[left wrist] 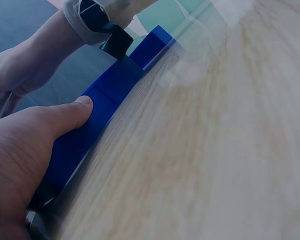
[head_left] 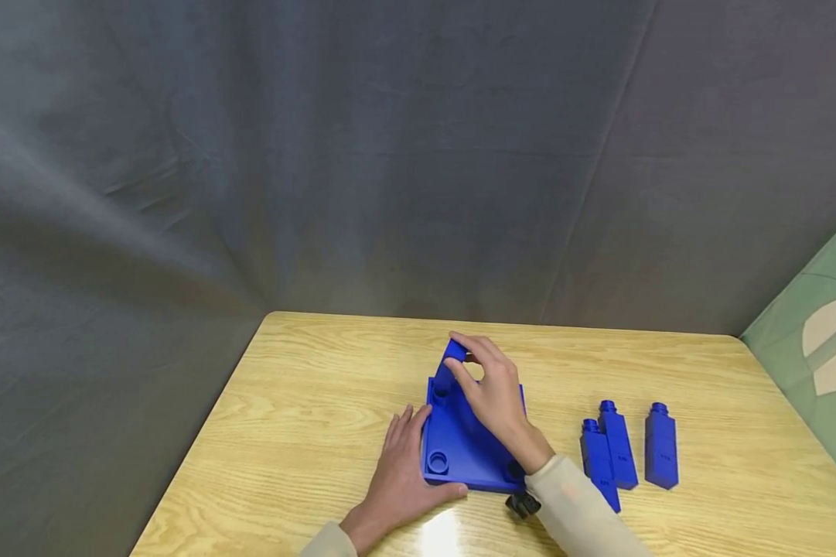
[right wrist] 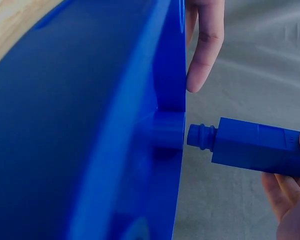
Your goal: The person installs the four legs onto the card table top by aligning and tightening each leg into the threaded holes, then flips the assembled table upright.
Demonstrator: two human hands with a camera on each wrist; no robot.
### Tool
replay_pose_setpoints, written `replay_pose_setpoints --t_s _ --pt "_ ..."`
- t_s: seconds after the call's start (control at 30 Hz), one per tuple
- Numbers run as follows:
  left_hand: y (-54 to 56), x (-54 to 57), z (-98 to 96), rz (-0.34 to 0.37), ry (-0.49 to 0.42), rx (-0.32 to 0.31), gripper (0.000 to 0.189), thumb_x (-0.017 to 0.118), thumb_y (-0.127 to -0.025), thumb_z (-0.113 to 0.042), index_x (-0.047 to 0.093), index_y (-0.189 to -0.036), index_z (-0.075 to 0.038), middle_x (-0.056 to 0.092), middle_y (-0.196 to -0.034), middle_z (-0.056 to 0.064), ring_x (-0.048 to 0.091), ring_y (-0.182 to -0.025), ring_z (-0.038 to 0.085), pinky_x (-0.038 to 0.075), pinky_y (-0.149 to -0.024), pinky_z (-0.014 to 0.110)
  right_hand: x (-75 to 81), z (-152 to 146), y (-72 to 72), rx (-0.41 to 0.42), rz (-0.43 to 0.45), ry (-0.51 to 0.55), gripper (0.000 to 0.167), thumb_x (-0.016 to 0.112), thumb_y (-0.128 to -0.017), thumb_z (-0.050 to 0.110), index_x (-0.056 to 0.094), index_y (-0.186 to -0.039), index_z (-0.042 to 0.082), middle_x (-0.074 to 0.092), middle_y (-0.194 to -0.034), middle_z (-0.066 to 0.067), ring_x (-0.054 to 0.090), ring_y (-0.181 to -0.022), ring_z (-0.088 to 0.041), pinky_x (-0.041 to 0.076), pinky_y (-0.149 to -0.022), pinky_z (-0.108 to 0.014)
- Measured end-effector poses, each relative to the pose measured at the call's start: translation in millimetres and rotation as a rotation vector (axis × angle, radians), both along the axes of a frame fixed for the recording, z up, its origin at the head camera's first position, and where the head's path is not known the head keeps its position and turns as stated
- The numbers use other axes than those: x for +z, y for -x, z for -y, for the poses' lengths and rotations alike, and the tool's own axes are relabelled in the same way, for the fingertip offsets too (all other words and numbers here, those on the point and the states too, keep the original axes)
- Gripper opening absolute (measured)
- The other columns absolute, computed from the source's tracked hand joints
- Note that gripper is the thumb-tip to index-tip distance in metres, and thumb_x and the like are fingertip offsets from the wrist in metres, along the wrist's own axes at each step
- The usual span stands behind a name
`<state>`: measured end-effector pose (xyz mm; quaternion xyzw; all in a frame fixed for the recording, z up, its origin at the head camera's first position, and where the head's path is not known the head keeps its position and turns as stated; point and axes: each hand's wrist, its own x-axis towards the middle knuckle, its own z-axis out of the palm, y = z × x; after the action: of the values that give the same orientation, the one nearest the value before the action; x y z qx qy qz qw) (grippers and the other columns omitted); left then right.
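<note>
A blue square panel [head_left: 468,450] with raised edges and round corner sockets lies on the table. My left hand [head_left: 405,476] holds its near left corner, fingers along the left side; in the left wrist view the thumb [left wrist: 72,115] presses the near edge of the panel [left wrist: 102,102]. With thumb and fingers, my right hand [head_left: 497,393] grips a blue square leg [right wrist: 255,146] by its plain end, above the far left corner. In the right wrist view its ridged peg points at the socket [right wrist: 169,131], a small gap between them. The near left socket [head_left: 438,463] holds no leg.
To the right on the wooden table [head_left: 306,387] lie two blue legs side by side, a near one [head_left: 598,464] touching a farther one [head_left: 618,449]. Another blue leg [head_left: 661,449] lies apart. A grey curtain [head_left: 418,170] hangs behind the table.
</note>
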<state>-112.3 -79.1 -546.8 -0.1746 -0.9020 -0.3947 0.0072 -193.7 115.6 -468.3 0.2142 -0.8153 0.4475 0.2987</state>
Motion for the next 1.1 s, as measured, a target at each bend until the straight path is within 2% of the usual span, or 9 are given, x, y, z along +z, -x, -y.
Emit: replay_pose_setpoints --t_s 0.17,0.43,0.7,0.8,0.97,1.1 --pt "0.4 -1.3 -0.4 -0.008 0.01 -0.005 0.13 0.09 -0.073 -0.073 0.035 -0.172 -0.008 0.041 -0.174 0.018 0.025 -0.166 0.048 0.022 -0.134 0.069 2.1 1 0.5 0.005 -0.005 0.0 0.044 0.086 -0.096 0.003 0.075 -0.138 0.0 0.077 -0.125 -0.016 0.078 -0.105 -0.033 0.068 -0.086 -0.054" --pt "0.1 -2.0 0.2 -0.013 0.009 -0.001 0.131 0.091 -0.072 -0.073 0.036 -0.171 -0.008 0.042 -0.174 0.018 0.026 -0.166 0.048 0.022 -0.134 0.069 1.5 3 -0.5 0.034 0.078 -0.057 0.046 0.085 -0.097 0.007 0.074 -0.142 0.004 0.077 -0.125 -0.015 0.079 -0.102 -0.03 0.069 -0.084 -0.052" --pt "0.3 -1.2 -0.5 -0.008 0.007 -0.001 0.13 0.091 -0.073 -0.072 0.036 -0.171 -0.007 0.042 -0.174 0.019 0.025 -0.166 0.048 0.022 -0.134 0.069 0.2 2 2.9 0.058 0.075 -0.105 0.041 0.085 -0.098 0.008 0.076 -0.138 0.005 0.078 -0.121 -0.012 0.079 -0.101 -0.027 0.07 -0.083 -0.048" --pt "0.4 -1.0 -0.5 -0.003 0.007 -0.003 0.13 0.091 -0.073 -0.073 0.036 -0.171 -0.008 0.042 -0.174 0.018 0.025 -0.166 0.047 0.021 -0.134 0.069 1.6 0 1.9 0.061 0.099 -0.119 0.039 0.08 -0.102 0.009 0.075 -0.141 0.005 0.077 -0.124 -0.013 0.079 -0.102 -0.028 0.07 -0.084 -0.046" --pt "0.5 -0.6 0.2 0.0 -0.001 -0.009 0.13 0.091 -0.073 -0.072 0.035 -0.171 -0.007 0.042 -0.174 0.017 0.025 -0.166 0.048 0.02 -0.135 0.069 3.7 -5 -0.9 0.069 0.127 -0.15 0.038 0.067 -0.109 0.008 0.072 -0.146 0.007 0.076 -0.129 -0.013 0.078 -0.108 -0.03 0.068 -0.086 -0.049" --pt "0.7 0.3 0.5 -0.002 -0.016 -0.008 0.13 0.091 -0.073 -0.072 0.036 -0.171 -0.007 0.042 -0.174 0.017 0.024 -0.166 0.048 0.02 -0.135 0.069 4.8 -8 0.3 0.091 0.127 -0.15 0.037 0.065 -0.111 0.009 0.071 -0.147 0.006 0.076 -0.13 -0.013 0.078 -0.109 -0.03 0.068 -0.088 -0.052"
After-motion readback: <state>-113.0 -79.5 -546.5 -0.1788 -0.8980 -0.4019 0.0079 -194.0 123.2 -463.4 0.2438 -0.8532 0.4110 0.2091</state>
